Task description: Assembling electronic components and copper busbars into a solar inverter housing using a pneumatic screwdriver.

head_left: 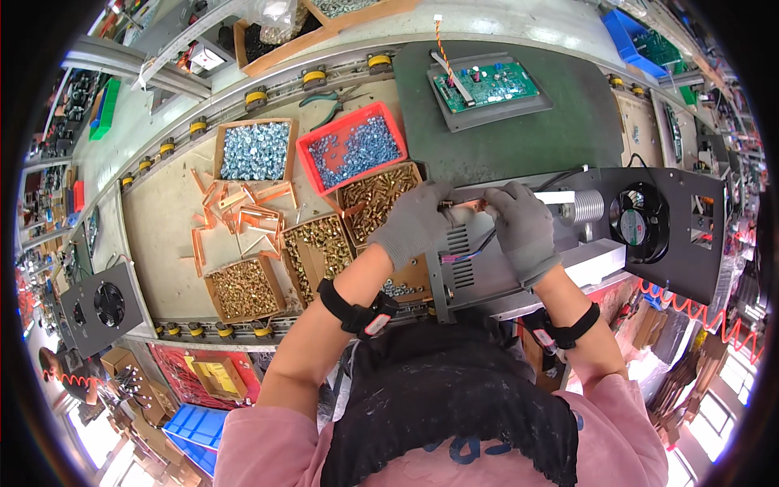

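Note:
Both of my hands wear grey gloves and meet over a grey metal chassis [503, 276]. My right hand [521, 231] is closed on a small copper bracket [469, 206], gripping its right end. At the bracket's left end, the fingers of my left hand [412, 221] are pinched together. A tiny dark piece shows at those fingertips, too small to name. The chassis carries a round black fan [639, 215] and a ribbed silver cylinder [586, 207]. Near my left hand, a cardboard box of brass-coloured screws [377, 195] sits partly behind the glove.
Left of my hands lie a red bin [307, 162] of small metal fasteners, a box of silver nuts [256, 151], loose copper brackets [260, 219] and a box of brass fasteners [243, 290]. Pliers [329, 105] lie behind. A green circuit board [495, 84] rests on a dark green mat [568, 105].

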Demonstrator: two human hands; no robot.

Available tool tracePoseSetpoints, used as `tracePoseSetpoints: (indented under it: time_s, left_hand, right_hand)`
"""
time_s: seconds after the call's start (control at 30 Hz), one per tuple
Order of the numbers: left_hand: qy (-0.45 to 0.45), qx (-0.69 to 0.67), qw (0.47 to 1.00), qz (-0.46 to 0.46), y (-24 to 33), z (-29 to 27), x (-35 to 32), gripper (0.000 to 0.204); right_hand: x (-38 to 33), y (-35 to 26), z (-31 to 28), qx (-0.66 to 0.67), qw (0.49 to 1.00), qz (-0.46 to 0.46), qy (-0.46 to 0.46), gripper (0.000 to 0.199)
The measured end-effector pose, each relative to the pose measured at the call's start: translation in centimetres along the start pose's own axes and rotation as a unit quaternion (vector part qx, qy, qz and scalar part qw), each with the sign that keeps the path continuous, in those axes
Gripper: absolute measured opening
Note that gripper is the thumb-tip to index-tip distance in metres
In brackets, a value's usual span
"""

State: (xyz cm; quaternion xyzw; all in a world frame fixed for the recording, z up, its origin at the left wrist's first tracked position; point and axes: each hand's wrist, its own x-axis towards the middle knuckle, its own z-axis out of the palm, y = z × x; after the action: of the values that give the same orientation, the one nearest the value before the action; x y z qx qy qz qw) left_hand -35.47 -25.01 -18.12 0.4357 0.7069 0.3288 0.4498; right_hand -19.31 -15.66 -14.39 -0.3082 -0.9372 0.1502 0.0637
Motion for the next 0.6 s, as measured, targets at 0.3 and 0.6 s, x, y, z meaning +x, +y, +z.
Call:
tracePoseSetpoints:
  time_s: [0.3,0.6]
  left_hand:
    - [0.035,0.085,0.996,-0.001,1.1,0.4,0.2,0.033]
    - [0.021,0.062,0.997,-0.029,1.1,0.0,0.5,0.034]
  right_hand:
    - [1.5,0.8,-1.7,0.129,0.986,0.07,-0.082,0.023]
    - [5.3,5.9,-0.7,0.241,0.902,0.122,-0.338,0.028]
